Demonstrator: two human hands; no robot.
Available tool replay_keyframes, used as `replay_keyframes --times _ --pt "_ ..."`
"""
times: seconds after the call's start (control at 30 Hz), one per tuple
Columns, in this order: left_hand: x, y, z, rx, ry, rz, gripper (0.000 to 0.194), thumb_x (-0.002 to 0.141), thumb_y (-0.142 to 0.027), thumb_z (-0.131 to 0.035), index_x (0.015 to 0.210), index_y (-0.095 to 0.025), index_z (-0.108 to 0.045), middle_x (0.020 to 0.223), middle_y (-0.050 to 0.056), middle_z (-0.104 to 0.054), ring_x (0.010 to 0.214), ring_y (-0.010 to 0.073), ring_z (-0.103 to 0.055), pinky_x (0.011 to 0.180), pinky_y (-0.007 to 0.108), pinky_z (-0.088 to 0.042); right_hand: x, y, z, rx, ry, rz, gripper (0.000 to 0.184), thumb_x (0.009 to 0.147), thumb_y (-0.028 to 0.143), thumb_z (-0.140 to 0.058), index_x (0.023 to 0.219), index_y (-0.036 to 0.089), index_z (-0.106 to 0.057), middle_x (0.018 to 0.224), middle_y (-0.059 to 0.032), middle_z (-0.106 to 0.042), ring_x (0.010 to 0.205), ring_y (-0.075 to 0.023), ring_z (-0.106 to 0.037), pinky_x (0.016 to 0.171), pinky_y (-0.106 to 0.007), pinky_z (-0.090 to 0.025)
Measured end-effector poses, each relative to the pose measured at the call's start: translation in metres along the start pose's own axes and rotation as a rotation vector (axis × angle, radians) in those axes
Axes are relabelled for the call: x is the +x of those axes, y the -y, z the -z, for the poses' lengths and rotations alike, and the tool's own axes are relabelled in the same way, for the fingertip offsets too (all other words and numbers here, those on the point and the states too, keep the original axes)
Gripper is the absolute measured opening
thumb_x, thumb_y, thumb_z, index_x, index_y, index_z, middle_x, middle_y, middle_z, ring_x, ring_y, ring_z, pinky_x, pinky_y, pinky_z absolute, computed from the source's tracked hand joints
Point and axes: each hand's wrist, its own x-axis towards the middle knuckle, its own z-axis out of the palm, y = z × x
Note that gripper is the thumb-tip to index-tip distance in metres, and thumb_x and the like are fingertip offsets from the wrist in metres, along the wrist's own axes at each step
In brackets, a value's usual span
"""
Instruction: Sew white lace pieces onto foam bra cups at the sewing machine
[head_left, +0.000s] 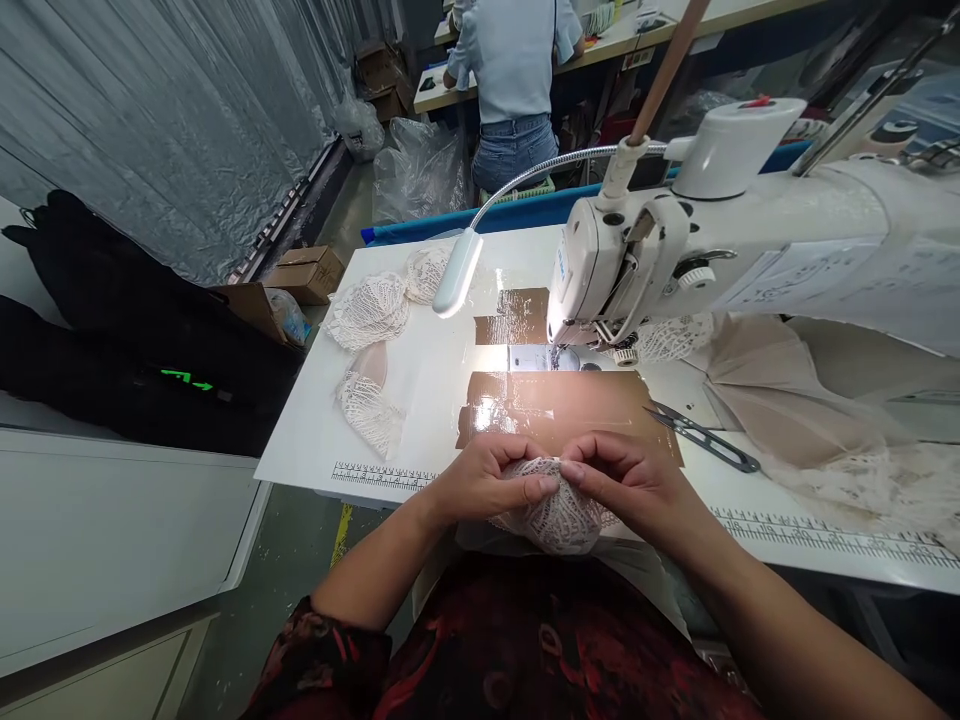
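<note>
At the front edge of the sewing table, my left hand and my right hand pinch the upper edge of a rounded white lace cup, their fingertips close together. Its lower part hangs over the table edge toward my lap. Just beyond my hands lies brown tape stuck across the tabletop. A white sewing machine stands behind it, its needle area lit. Thread snips rest to the right of my right hand.
Several lace pieces lie on the table's left side. Beige mesh and lace fabric is heaped at the right. A lamp on a bendable neck hangs above the table. Ahead, a person sits facing away at another table.
</note>
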Motion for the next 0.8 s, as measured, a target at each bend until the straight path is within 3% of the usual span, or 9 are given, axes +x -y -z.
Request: replay_keyframes --times 0.2,0.27,0.33,0.43,0.53,0.6,0.67,0.8 --pt "0.016 0.016 -0.008 -0.352 -0.121 0.109 0.033 0.066 -0.037 -0.077 0.068 -0.012 -0.055 0.058 -0.003 -0.050 0.052 0.0055 -0.043 0.051 0.018 -0.033 0.014 -0.010 0.000 0.139 0.009 -0.054 0.032 0.079 0.048 -0.063 0.069 0.017 -0.059 0.058 0.0040 -0.046 0.052 -0.0074 -0.039 0.046 -0.021 -0.031" --pt "0.016 0.015 -0.001 -0.408 -0.199 0.143 0.037 0.063 -0.039 -0.078 0.065 -0.014 -0.050 0.056 -0.004 -0.049 0.048 0.0058 -0.042 0.048 0.019 -0.032 0.018 -0.014 0.006 0.164 -0.006 -0.065 0.031 0.077 0.048 -0.065 0.074 0.018 -0.061 0.063 0.0026 -0.052 0.055 -0.0085 -0.045 0.050 -0.021 -0.038" --pt "0.012 0.006 0.016 -0.355 -0.332 0.094 0.038 0.064 -0.041 -0.076 0.064 -0.015 -0.048 0.055 -0.004 -0.049 0.047 0.0066 -0.043 0.047 0.019 -0.033 0.019 -0.018 0.017 0.178 -0.059 -0.070 0.031 0.074 0.048 -0.067 0.082 0.018 -0.063 0.073 -0.0007 -0.060 0.064 -0.0115 -0.054 0.060 -0.024 -0.046" --pt "0.010 -0.016 0.046 0.027 -0.595 -0.109 0.032 0.073 -0.041 -0.068 0.066 -0.015 -0.051 0.057 -0.004 -0.049 0.050 0.0076 -0.044 0.050 0.020 -0.034 0.017 -0.023 0.038 0.113 -0.142 -0.089 0.034 0.073 0.050 -0.068 0.087 0.019 -0.064 0.082 -0.0039 -0.065 0.075 -0.0161 -0.061 0.069 -0.029 -0.050" --pt "0.029 -0.027 0.059 0.713 -0.731 -0.288 0.027 0.082 -0.033 -0.058 0.062 -0.016 -0.051 0.057 -0.003 -0.048 0.053 0.0097 -0.044 0.053 0.022 -0.035 0.019 -0.020 0.056 -0.098 -0.163 -0.092 0.034 0.076 0.051 -0.063 0.090 0.020 -0.065 0.082 -0.0035 -0.066 0.073 -0.0166 -0.060 0.066 -0.029 -0.048" --pt "0.055 -0.022 0.052 1.192 -0.627 -0.351 0.023 0.083 -0.023 -0.052 0.061 -0.016 -0.052 0.061 0.001 -0.053 0.060 0.0133 -0.049 0.059 0.026 -0.039 0.025 -0.013 0.062 -0.255 -0.133 -0.066 0.031 0.081 0.049 -0.057 0.093 0.021 -0.065 0.082 -0.0025 -0.067 0.072 -0.0163 -0.059 0.065 -0.029 -0.046" --pt "0.084 -0.007 0.036 1.545 -0.417 -0.285 0.015 0.082 -0.014 -0.049 0.070 -0.015 -0.058 0.072 0.007 -0.061 0.073 0.0189 -0.055 0.068 0.030 -0.042 0.036 -0.004 0.064 -0.396 -0.085 -0.027 0.028 0.084 0.043 -0.051 0.094 0.022 -0.066 0.077 -0.0006 -0.067 0.069 -0.0159 -0.059 0.065 -0.029 -0.044" --pt "0.112 0.017 0.002 1.618 -0.254 -0.265 0.017 0.082 -0.012 -0.049 0.068 -0.013 -0.059 0.066 0.009 -0.060 0.067 0.0208 -0.056 0.067 0.033 -0.043 0.058 0.000 0.059 -0.632 -0.037 0.039 0.029 0.087 0.031 -0.041 0.096 0.024 -0.068 0.069 0.0013 -0.066 0.062 -0.0156 -0.058 0.061 -0.028 -0.042"
